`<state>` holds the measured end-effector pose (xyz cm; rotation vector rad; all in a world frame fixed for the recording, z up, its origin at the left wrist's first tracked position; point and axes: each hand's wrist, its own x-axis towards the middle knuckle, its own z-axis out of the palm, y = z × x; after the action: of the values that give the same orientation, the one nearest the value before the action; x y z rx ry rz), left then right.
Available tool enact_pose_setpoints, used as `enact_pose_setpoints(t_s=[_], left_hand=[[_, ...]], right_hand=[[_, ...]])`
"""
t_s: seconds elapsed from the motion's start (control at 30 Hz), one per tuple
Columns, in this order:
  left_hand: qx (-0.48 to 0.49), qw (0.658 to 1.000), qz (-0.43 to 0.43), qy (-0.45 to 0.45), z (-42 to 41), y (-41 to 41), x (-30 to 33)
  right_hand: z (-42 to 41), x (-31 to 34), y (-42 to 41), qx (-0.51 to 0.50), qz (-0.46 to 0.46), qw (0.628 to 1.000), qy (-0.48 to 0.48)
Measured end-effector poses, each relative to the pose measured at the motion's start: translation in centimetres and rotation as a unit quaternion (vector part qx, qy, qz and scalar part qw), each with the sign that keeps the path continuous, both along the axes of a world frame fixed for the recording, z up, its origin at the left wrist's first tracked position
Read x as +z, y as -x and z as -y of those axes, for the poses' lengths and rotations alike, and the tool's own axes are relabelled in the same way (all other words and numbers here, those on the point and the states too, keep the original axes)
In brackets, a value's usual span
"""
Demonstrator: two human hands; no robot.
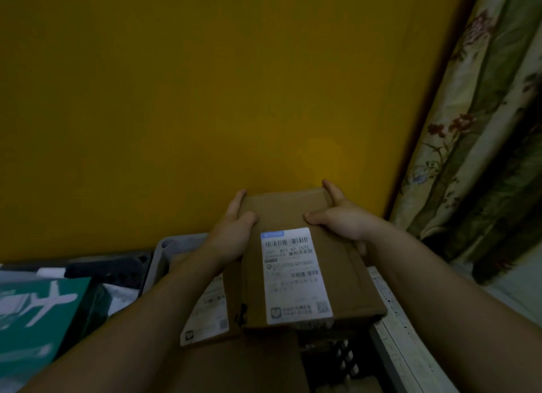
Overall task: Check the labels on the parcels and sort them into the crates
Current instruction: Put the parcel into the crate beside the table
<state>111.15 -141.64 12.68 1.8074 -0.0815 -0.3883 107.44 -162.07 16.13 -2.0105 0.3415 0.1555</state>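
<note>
I hold a brown cardboard parcel (281, 213) in both hands, its top face turned toward me. A white shipping label (296, 275) with barcodes covers the near half of that face. My left hand (231, 234) grips the parcel's left edge with the thumb on top. My right hand (340, 219) grips the right edge, thumb pressed on the top face and fingers reaching the far corner. Under the held parcel lies another labelled cardboard parcel (205, 313) inside a grey crate (164, 254).
A dark crate (117, 268) at the left holds a green box (38, 313) with white print and other items. A yellow wall (220, 99) fills the background. A floral curtain (481, 128) hangs at the right above a pale speckled ledge (390, 307).
</note>
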Motion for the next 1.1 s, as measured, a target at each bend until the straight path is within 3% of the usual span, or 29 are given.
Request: enact_pose_setpoints(t_s=[0.2, 0.33, 0.6, 0.97, 1.1], left_hand=[[-0.025, 0.996, -0.044, 0.078, -1.3, 1.3, -1.1], [0.033, 0.986, -0.042, 0.156, 0.1, 1.3, -2.1], [0.053, 0.994, -0.051, 0.079, 0.7, 0.4, -0.5], [0.057, 0.995, -0.051, 0.066, 0.1, 0.2, -2.6], [0.051, 0.996, -0.061, 0.033, -0.1, -0.2, -3.1]], right_hand=[[0.0, -0.6, 1.2, -0.013, 0.01, 0.999, -0.028], [-0.9, -0.2, 0.8, -0.048, 0.007, 0.997, -0.059], [-0.8, 1.7, -0.3, -0.062, -0.027, 0.994, -0.091], [-1.5, 0.7, 0.0, -0.063, -0.057, 0.995, -0.059], [-1.4, 0.4, 0.2, -0.068, -0.055, 0.992, -0.096]])
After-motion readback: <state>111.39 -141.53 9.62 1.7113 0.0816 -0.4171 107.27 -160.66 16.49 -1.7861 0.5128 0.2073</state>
